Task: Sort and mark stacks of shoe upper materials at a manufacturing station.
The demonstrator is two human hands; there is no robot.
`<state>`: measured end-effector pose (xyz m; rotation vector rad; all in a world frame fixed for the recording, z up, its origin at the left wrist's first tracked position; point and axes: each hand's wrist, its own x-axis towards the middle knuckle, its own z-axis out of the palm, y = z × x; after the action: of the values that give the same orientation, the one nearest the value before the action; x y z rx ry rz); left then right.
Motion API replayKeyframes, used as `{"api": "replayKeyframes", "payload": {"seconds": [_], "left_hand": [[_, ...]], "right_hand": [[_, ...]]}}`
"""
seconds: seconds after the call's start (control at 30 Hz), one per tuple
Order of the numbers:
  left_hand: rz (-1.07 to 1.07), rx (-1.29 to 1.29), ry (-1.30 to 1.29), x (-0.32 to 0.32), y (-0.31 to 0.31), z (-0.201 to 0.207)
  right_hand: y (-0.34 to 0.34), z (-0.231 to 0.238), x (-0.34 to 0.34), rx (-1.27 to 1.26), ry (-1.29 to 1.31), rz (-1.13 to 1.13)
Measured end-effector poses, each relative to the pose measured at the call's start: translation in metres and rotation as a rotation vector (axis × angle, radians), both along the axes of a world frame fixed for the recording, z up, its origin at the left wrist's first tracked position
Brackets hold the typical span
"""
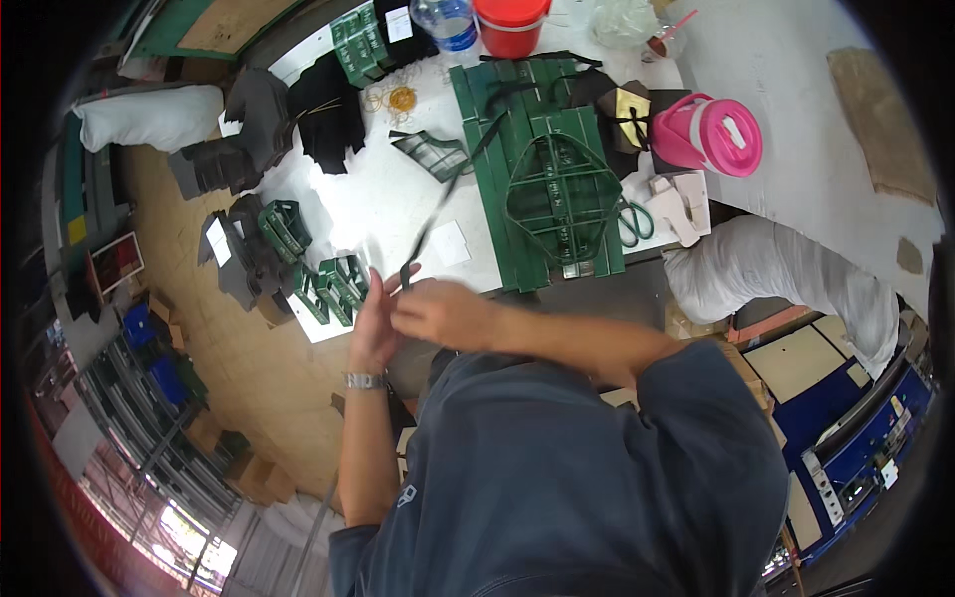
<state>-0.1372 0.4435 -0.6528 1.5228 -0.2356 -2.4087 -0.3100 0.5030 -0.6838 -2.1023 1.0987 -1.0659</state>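
A long black strap (435,221) runs from the green fabric pieces (489,219) on the table down to my hands near the table's front edge. My left hand (374,323), with a metal watch (364,380) at the wrist, is closed on the strap's near end, thumb and fingertip pointing up. Against it, my right hand (443,313) is curled at the same end of the strap; its fingers are slightly blurred. A dark mesh piece with green edging (431,155) lies beside the strap. Atop the green stack rests a rounded green mesh panel (563,199).
Green-handled scissors (635,221) lie right of the stack, near a pink jug (708,135). A red bucket (510,25) and water bottle (445,22) stand at the back. Folded green bundles (340,284) and dark grey fabric piles (239,261) sit at the left edge.
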Motion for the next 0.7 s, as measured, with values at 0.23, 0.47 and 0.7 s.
{"api": "replayKeyframes", "payload": {"seconds": [0.23,0.47,0.7], "left_hand": [[-0.284,-0.385,-0.169,0.014,-0.052,0.022],[-0.379,-0.651,-0.307,0.033,-0.084,0.11],[-0.405,-0.784,-0.353,0.056,-0.114,0.156]], "right_hand": [[0.059,0.015,-0.073,0.144,-0.003,-0.053],[0.159,-0.158,-0.274,0.826,0.508,-0.98],[0.161,-0.217,-0.279,0.992,0.661,-1.001]]}}
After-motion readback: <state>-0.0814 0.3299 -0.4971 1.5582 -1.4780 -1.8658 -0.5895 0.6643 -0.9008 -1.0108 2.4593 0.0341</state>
